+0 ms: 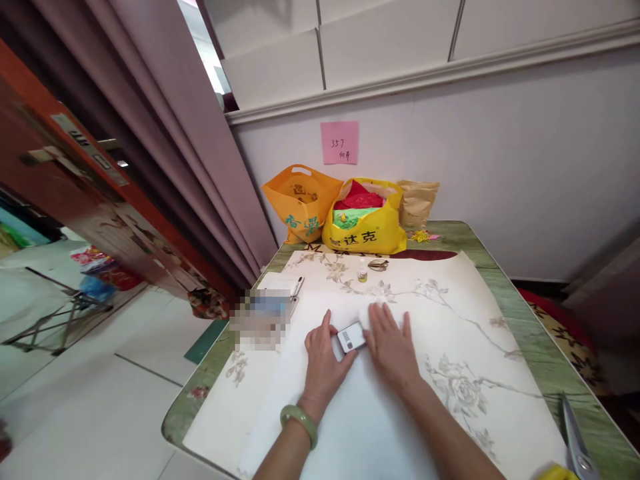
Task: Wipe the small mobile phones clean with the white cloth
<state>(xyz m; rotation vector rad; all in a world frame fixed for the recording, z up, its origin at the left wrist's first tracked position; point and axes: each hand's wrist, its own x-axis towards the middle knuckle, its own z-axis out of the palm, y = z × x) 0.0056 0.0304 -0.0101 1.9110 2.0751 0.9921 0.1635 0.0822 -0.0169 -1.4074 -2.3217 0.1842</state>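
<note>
A small grey rectangular device (351,337) with a patch of dots and a dark square on top lies on a pale white sheet (350,427). Thumb and fingers of my left hand (323,360), which has a green bangle on its wrist, close around the device's left side. Flat beside its right end is my right hand (393,347), fingers stretched forward and slightly blurred. Under those fingertips shows a bit of white material (369,315); I cannot tell whether it is a fold of the sheet. Beneath everything spreads a flower-patterned paper (460,320).
A small bottle (363,272) and glasses (379,265) stand beyond my hands. Behind are an orange bag (303,207), a stuffed yellow bag (367,230) and a brown paper bag (419,200). Scissors (577,443) lie front right. A white clipboard (273,283) is at left.
</note>
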